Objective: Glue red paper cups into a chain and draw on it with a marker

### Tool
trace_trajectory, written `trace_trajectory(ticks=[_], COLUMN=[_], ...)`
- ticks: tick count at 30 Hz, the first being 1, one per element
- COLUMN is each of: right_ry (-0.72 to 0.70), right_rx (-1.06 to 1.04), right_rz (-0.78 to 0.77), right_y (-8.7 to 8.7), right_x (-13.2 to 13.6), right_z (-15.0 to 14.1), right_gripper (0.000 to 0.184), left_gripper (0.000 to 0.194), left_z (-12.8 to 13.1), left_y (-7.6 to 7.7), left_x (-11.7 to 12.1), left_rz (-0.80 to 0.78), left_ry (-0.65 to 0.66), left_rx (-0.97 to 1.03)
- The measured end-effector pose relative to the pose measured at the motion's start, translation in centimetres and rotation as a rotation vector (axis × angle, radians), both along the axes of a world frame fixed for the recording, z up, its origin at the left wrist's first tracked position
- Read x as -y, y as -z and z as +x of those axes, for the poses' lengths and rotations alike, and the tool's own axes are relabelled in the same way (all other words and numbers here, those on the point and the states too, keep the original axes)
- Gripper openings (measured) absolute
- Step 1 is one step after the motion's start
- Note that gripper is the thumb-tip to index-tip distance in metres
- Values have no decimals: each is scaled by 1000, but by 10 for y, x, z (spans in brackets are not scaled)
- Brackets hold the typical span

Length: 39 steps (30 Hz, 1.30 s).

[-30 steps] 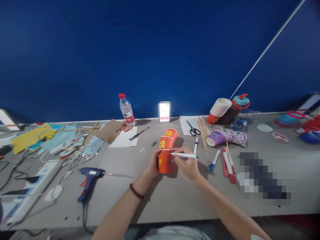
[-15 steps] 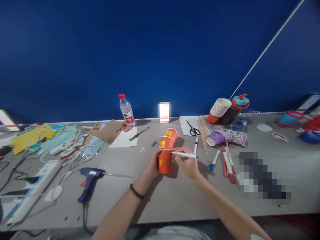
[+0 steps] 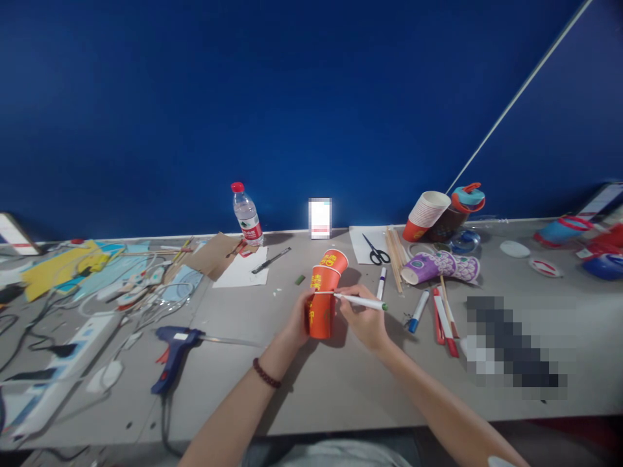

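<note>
Three orange paper cups (image 3: 321, 318) with yellow lettering are joined end to end in a column on the table, the far one leaning to the right. My left hand (image 3: 299, 318) is closed around the left side of the nearest cup. In my right hand (image 3: 365, 321) is a white marker (image 3: 363, 301) with a green end, gripped like a pen. Its tip touches or nearly touches the cups at a white rim; which of the two I cannot tell.
Left lie a blue glue gun (image 3: 175, 353), a power strip (image 3: 68, 370) and tangled cables. A water bottle (image 3: 247, 217) stands behind. Right are scissors (image 3: 376, 250), wooden sticks (image 3: 395, 259), purple cups (image 3: 438, 267), stacked cups (image 3: 426, 214), a blue-capped marker (image 3: 418, 312) and red markers (image 3: 444, 321).
Almost nothing differs. The cups seem turned very slightly in my left hand, and the marker stays at the rim.
</note>
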State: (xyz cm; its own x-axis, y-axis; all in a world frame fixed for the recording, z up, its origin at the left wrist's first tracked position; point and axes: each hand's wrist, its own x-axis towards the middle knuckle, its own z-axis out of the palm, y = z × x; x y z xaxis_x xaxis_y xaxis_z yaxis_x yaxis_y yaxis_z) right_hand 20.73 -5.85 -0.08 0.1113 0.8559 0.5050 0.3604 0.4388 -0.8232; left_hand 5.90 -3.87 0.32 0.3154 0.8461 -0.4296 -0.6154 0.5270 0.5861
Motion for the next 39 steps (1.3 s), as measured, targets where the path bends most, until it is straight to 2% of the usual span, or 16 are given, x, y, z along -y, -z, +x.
trace_trajectory(ticks=[16, 23, 29, 39], right_ry=[-42, -19, -35, -14], right_rx=[-15, -7, -18, 45], right_rz=[-36, 3, 5, 11], right_y=[0, -8, -8, -8], right_x=[0, 1, 1, 2], right_z=[-2, -3, -5, -5], right_gripper=[8, 8, 7, 7], left_gripper=[33, 33, 44, 40], left_z=[2, -2, 0, 0], left_y=[-11, -2, 1, 5], left_x=[-1, -4, -3, -3], left_rz=[67, 32, 116, 161], left_ry=[-96, -55, -14, -1], left_rx=[21, -34, 19, -22])
